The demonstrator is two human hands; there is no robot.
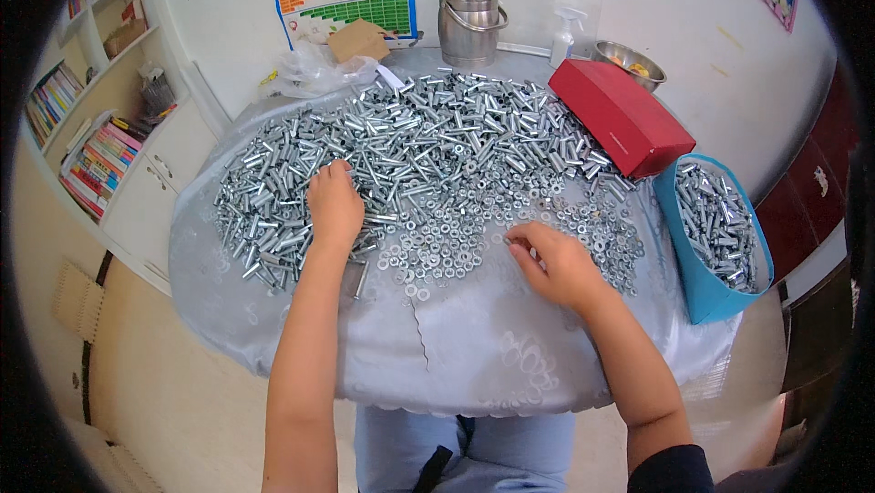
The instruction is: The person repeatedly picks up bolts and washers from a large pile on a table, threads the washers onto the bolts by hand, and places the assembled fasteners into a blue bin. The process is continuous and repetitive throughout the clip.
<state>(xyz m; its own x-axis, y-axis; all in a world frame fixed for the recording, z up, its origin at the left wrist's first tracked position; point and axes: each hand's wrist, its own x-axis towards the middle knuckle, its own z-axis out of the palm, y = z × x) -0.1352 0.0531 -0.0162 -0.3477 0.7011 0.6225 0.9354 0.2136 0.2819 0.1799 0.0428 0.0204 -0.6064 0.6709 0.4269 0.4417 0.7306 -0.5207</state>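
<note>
Tubes, nuts likely light, slick; pinch sides
Left fingers curled at tubes, right fingers nearly pinched by nuts; hold unclear

At the far edge of the table stands a canister; before it lie metal sleeves, then nuts; right of the sleeves lies a box, with a fastener-filled bin at the right edge.

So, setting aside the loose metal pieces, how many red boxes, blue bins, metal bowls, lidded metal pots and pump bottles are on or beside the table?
Red box: 1
Blue bin: 1
Metal bowl: 1
Lidded metal pot: 1
Pump bottle: 1
Total: 5
</note>
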